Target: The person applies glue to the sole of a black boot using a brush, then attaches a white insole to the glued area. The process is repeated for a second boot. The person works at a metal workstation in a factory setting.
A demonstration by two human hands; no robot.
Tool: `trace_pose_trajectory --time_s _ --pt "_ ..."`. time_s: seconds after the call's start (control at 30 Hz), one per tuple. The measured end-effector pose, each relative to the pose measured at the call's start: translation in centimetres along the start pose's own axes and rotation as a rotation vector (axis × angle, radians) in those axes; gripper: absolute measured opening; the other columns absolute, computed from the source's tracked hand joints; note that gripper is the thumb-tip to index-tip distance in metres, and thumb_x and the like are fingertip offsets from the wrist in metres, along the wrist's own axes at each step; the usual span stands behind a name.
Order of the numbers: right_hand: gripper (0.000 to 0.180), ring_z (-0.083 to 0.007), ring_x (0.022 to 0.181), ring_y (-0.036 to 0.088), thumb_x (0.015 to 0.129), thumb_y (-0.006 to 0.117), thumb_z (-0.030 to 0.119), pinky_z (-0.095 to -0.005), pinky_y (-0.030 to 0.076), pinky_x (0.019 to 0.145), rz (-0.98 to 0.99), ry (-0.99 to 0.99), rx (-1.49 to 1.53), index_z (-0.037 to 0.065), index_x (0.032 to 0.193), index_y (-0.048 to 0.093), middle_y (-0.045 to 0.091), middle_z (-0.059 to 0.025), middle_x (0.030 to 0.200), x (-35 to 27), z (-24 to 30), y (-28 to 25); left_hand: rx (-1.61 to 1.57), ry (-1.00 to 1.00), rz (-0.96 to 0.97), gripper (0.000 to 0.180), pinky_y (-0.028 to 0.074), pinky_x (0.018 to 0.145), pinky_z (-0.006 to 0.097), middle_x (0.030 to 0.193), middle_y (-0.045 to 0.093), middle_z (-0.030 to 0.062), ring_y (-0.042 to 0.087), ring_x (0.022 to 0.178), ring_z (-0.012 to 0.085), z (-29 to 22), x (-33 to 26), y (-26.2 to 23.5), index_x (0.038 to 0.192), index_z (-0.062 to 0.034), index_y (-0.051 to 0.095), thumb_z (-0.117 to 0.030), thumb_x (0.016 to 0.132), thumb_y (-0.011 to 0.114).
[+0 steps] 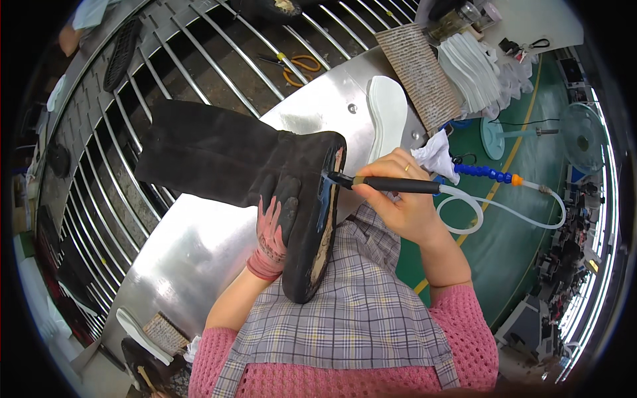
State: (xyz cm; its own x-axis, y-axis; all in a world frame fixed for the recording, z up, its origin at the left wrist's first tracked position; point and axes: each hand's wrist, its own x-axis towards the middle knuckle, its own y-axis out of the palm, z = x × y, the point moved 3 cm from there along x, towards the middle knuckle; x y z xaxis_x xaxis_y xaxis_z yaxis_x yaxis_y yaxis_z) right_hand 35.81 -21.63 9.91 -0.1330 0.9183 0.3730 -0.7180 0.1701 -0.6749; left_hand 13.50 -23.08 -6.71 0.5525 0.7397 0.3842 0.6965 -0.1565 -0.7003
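Observation:
A tall black suede boot [212,152] lies on its side across the metal bench, its shaft pointing left and its underside turned to the right. My left hand [273,232], in a pink glove with dark patches on the fingers, grips the boot round its foot part. In my right hand [401,205] is a black pen-like glue brush [405,185] with a clear hose at its back end. Its tip touches the rim of the boot's bottom. A wet bluish streak runs along that rim, beside a rough tan strip in the middle.
White insoles [387,109] lie on the metal bench [199,239], near a corrugated board [418,76] and a stack of white insoles [468,69]. Orange-handled scissors [302,69] rest by the metal roller bars [222,43]. A blue segmented hose [481,171] stands at right.

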Motion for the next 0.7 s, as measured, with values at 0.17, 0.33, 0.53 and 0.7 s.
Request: trace_pose_trajectory --time_s 0.17,0.33,0.53,0.7 --pt "0.019 -0.0221 0.067 0.058 0.078 0.078 0.015 -0.0322 0.045 0.057 0.077 0.019 0.068 0.005 0.088 0.066 0.064 -0.0061 0.077 -0.4 0.3 -0.2 -0.024 -0.019 0.0 0.048 0.022 0.112 0.063 0.136 0.054 0.0135 0.047 0.127 0.0374 0.4 -0.4 0.5 0.131 -0.0007 0.052 -0.023 0.101 0.023" --pt "0.021 -0.0212 0.068 0.058 0.077 0.08 0.017 -0.0312 0.046 0.058 0.143 -0.031 0.153 0.006 0.088 0.066 0.065 -0.0049 0.078 -0.9 1.6 -0.5 0.064 0.056 -0.009 0.043 0.038 0.1 0.055 0.127 0.057 0.0183 0.052 0.119 0.0393 -0.5 1.0 -0.5 0.119 -0.0051 0.065 -0.026 0.081 0.069" --pt "0.023 -0.0209 0.067 0.058 0.075 0.081 0.02 -0.0307 0.046 0.057 0.094 -0.07 0.04 0.007 0.087 0.067 0.065 -0.0037 0.077 -0.5 2.3 -1.1 0.093 0.082 -0.027 0.045 0.039 0.098 0.056 0.129 0.057 0.0155 0.05 0.123 0.0367 -0.7 1.2 -0.3 0.122 -0.0077 0.062 -0.029 0.083 0.069" --pt "0.023 -0.0212 0.067 0.058 0.075 0.081 0.019 -0.0314 0.046 0.059 0.083 -0.036 -0.038 0.007 0.088 0.066 0.065 -0.0034 0.079 -0.8 2.4 -0.7 0.119 0.089 -0.03 0.047 0.04 0.096 0.055 0.129 0.058 0.0147 0.052 0.121 0.0365 -0.7 1.1 -0.2 0.123 -0.0091 0.062 -0.028 0.08 0.071"
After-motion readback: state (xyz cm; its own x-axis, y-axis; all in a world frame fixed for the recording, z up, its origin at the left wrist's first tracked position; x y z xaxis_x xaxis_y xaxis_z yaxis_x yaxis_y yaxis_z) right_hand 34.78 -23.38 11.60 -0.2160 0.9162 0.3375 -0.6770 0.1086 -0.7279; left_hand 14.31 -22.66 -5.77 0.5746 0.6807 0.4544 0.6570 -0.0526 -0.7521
